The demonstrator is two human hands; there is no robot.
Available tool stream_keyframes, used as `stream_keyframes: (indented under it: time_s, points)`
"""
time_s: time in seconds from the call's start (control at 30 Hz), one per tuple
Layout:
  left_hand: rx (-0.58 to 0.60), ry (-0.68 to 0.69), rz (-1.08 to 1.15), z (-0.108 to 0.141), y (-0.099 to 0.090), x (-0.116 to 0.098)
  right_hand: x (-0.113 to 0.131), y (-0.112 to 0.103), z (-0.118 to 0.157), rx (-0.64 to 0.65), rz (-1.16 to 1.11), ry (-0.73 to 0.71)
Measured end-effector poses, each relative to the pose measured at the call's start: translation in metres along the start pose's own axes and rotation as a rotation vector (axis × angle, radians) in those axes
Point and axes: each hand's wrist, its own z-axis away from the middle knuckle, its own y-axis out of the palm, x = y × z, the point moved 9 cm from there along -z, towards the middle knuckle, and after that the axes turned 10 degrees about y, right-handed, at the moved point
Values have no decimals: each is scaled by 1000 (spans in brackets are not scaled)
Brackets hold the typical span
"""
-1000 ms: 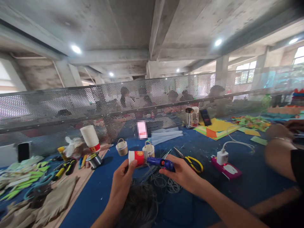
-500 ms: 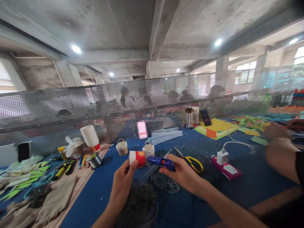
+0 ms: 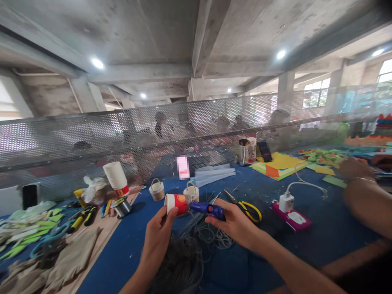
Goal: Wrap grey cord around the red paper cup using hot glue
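Observation:
My left hand (image 3: 159, 232) pinches a red and white paper cup (image 3: 177, 204) near its rim, with the cup lying on its side in the air. My right hand (image 3: 234, 218) is wrapped around a slim blue glue gun (image 3: 206, 209) on which a small red light glows. Its tip points left and meets the base end of the cup; whether it touches cannot be made out. Just behind the cup stand two small cup baskets with handles, one on the left (image 3: 157, 191) and one partly hidden (image 3: 192, 192).
Black-and-yellow scissors (image 3: 251, 211) and tangled cord (image 3: 214, 237) lie by my right hand. A white charger (image 3: 286, 202) sits in a magenta power strip (image 3: 297, 222). Stacked paper cups (image 3: 115, 177), a wire spool (image 3: 122, 207) and gloves (image 3: 73, 257) are left. Another person's arm (image 3: 361, 196) rests right.
The cup has shifted slightly left and tilted a little, its base end now nearer the glue gun's tip. My right hand has hardly moved. The other person's arm shifted slightly.

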Motion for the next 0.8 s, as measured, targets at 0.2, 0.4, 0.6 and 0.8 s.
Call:
stream_keyframes:
  time_s: [0.2, 0.4, 0.6, 0.8]
  points:
    - [-15, 12, -8, 0, -2, 1, 5, -2, 1, 1, 2, -1]
    - [-1, 8, 20, -1, -1, 0, 4, 1, 0, 22, -38, -8]
    - [-15, 11, 11, -1, -2, 3, 2, 2, 0, 27, -42, 9]
    - [-21, 6, 37, -2, -2, 3, 3, 4, 1, 49, -67, -3]
